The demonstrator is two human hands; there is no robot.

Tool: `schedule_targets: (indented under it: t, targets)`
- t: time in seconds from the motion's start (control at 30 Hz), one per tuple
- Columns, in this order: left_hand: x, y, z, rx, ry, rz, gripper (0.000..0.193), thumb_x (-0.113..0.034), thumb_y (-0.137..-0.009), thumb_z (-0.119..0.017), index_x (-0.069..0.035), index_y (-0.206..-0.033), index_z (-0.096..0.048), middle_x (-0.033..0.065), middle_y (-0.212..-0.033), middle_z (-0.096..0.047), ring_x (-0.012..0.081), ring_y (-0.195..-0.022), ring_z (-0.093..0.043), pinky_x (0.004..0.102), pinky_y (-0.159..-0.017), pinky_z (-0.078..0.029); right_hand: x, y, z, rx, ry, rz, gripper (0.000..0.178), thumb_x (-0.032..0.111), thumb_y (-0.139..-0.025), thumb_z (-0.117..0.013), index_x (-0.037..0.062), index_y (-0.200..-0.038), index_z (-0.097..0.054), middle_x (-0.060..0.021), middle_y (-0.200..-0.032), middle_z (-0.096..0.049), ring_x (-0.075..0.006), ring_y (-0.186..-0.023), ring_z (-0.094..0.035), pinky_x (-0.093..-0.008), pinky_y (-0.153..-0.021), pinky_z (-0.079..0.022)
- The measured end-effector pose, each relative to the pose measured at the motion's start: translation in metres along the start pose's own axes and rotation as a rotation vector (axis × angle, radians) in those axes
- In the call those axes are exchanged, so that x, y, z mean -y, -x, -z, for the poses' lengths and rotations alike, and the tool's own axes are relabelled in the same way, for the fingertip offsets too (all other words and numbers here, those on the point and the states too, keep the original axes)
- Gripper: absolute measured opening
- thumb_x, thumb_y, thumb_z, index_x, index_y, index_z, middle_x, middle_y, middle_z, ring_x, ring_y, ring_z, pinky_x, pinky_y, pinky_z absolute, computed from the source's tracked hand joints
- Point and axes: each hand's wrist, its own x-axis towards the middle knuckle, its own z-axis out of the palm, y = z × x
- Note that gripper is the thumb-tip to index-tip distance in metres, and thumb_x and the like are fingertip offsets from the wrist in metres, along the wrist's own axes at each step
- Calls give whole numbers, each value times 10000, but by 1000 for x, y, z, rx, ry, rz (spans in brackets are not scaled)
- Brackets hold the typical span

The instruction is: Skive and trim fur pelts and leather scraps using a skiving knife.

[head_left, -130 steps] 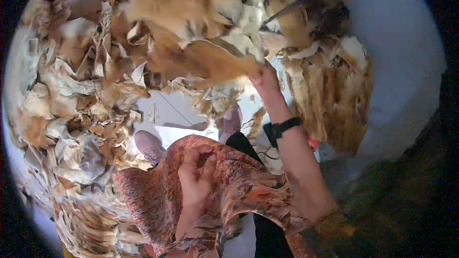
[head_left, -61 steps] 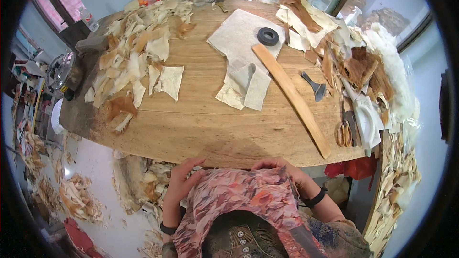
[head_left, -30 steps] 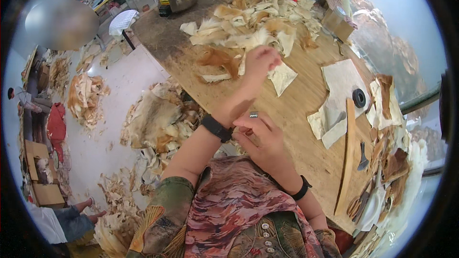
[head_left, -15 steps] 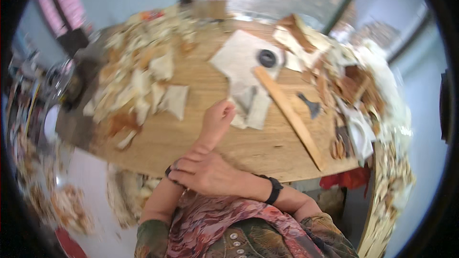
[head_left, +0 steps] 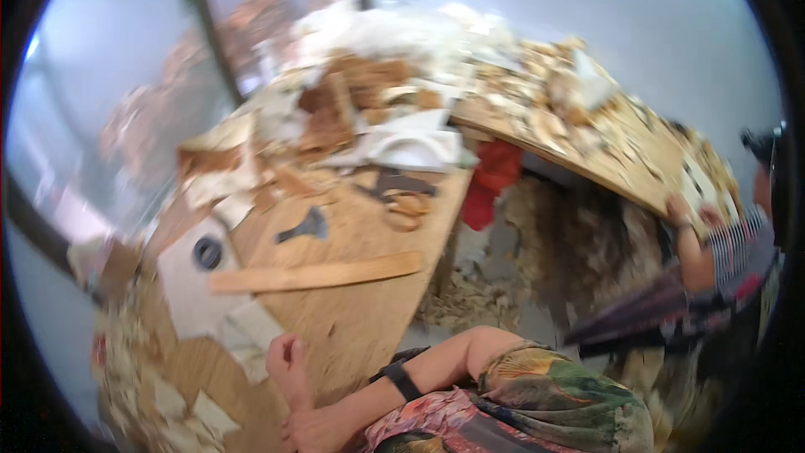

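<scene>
My left hand point(head_left: 288, 362) is raised over the near edge of the wooden table, its fingers curled in a loose fist with nothing visible in it. My right hand point(head_left: 317, 429) lies wrapped round my left forearm just below the wrist; the picture's lower edge cuts off part of it. A black band circles my right wrist. Closest to the left fist are pale sheet pieces point(head_left: 250, 331). Beyond them lies a flat wooden strip point(head_left: 319, 273), with a black ring-shaped roll point(head_left: 207, 252) near its left end.
A dark flared blade tool point(head_left: 309, 226) and scissors point(head_left: 407, 208) lie past the strip. Brown and white scraps point(head_left: 352, 96) pile up at the back. A second table point(head_left: 579, 151) bears more scraps; another person point(head_left: 738, 243) works at its right end. Red cloth point(head_left: 493, 180) hangs between the tables.
My view has swung to the right, so the second table and the other person now show. My right hand still holds my left forearm, and both now appear lower and further left.
</scene>
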Motion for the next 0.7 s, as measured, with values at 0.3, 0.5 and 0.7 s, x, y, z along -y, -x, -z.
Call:
schedule_targets:
  t: [0.3, 0.5, 0.7]
  targets:
    - [-32, -3, -38, 311, 14, -64, 115, 10, -832, -586, 30, -946, -593, 68, -818, -601, 134, -717, -576, 251, -657, -473, 15, 4, 0, -119, 168, -314, 199, 257, -755, -609, 70, -754, -676, -134, -733, -635, -315, -708, -612, -425, -600, -468]
    - [-29, 9, -41, 509, -21, -122, 109, 22, -832, -580, 35, -939, -588, 79, -828, -592, 147, -732, -598, 258, -648, -472, 23, 0, -10, -189, 178, -344, 199, 245, -779, -605, 62, -774, -683, -122, -743, -639, -313, -670, -599, -420, -600, -449]
    - [-35, 13, -33, 518, 59, -119, 83, 17, -843, -561, 33, -918, -593, 73, -818, -596, 142, -722, -601, 262, -638, -466, 20, -13, -28, -244, 194, -365, 195, 218, -792, -589, 47, -780, -684, -147, -724, -631, -322, -670, -603, -423, -609, -456]
